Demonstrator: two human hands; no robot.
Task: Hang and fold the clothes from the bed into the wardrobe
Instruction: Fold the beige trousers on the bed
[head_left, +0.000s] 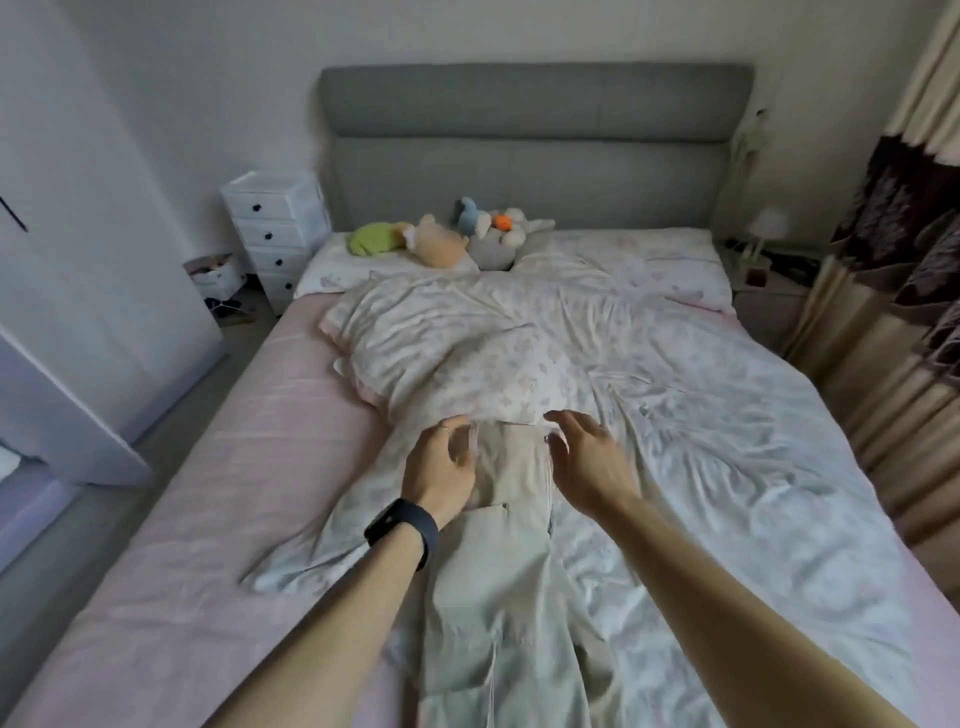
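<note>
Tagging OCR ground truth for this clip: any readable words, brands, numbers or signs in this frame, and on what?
No readable text in this frame.
wristband on the left wrist: face dark, nothing shown.
box on the floor beside the drawers: any print is too blurred to read.
trousers: no label or tag visible.
duvet: printed pattern only, no lettering.

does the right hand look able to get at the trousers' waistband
Probably yes: the right hand is open at the waistband of the beige trousers, lying uncovered on the duvet.
</note>
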